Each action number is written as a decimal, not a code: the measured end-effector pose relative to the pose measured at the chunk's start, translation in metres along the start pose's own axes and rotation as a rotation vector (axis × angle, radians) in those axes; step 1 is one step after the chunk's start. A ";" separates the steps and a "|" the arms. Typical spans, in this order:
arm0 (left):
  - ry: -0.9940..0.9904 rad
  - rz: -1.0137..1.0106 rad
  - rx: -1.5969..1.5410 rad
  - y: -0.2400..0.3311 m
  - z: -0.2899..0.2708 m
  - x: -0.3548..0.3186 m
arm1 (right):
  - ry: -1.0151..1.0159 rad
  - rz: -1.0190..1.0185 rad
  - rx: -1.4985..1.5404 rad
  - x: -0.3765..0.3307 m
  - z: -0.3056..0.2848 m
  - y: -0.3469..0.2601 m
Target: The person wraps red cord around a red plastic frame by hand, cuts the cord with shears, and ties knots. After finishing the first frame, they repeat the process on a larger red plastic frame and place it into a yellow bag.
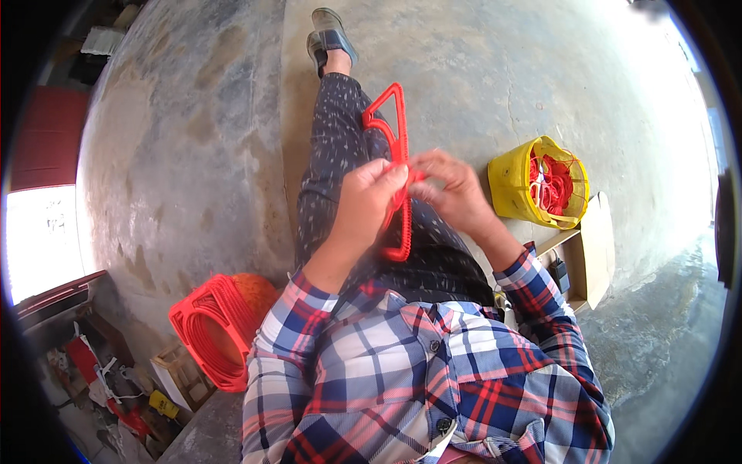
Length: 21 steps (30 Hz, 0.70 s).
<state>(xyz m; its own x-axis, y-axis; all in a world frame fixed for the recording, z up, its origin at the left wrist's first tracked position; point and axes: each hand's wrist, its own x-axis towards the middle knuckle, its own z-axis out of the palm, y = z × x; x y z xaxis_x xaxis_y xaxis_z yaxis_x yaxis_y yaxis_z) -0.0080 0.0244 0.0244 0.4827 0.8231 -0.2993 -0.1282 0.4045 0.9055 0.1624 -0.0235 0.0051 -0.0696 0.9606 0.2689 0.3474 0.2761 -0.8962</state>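
Note:
A red plastic frame [393,116], triangular with a toothed edge, stands upright over my lap. My left hand [369,195] grips its middle from the left. My right hand [454,187] pinches the same frame from the right, fingertips at its edge beside the left hand. My legs in dark patterned trousers [337,139] stretch out across the concrete floor, with a grey shoe [331,37] at the far end. Both sleeves are plaid.
A stack of red frames [212,329] lies on the floor at my left. A yellow bucket [516,185] holding red cord stands at my right, beside an open cardboard box [591,247]. Clutter fills the lower left corner.

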 end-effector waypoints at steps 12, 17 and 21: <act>0.188 -0.364 -0.277 -0.062 -0.009 0.016 | 0.435 0.155 1.137 -0.024 -0.178 -0.051; 0.001 -0.410 -0.412 -0.067 -0.021 0.024 | 0.536 0.422 0.711 -0.103 -0.177 -0.064; 0.014 -0.421 -0.393 -0.076 -0.021 0.025 | 0.766 0.575 0.626 -0.125 -0.169 -0.011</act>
<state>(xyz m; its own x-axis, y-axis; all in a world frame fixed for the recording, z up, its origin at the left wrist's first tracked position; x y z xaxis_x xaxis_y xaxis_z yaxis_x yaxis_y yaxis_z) -0.0038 0.0229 -0.0582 0.5504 0.5632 -0.6163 -0.2414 0.8140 0.5283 0.3257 -0.1514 0.0408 0.6119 0.7375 -0.2858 -0.3981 -0.0250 -0.9170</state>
